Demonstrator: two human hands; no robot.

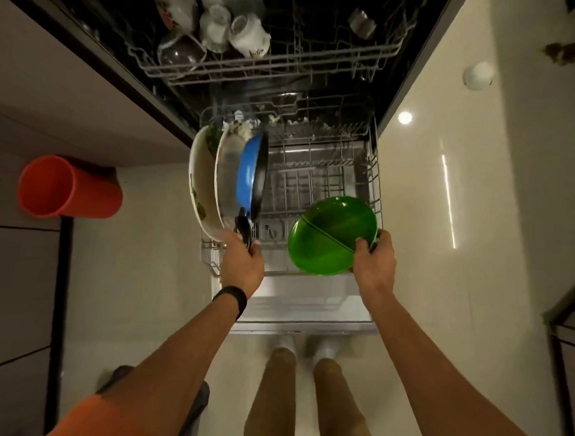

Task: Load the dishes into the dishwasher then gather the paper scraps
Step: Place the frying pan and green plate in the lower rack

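Left hand point(242, 262) curled round blue pan point(248, 174) handle; right hand point(374, 260) pinches green plates point(331, 235) over lower rack point(313, 173); orange bin point(69, 187) left.

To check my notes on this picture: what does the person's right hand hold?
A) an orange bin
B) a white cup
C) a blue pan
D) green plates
D: the right hand grips the green plates by their edge over the lower rack; the blue pan is in the left hand.
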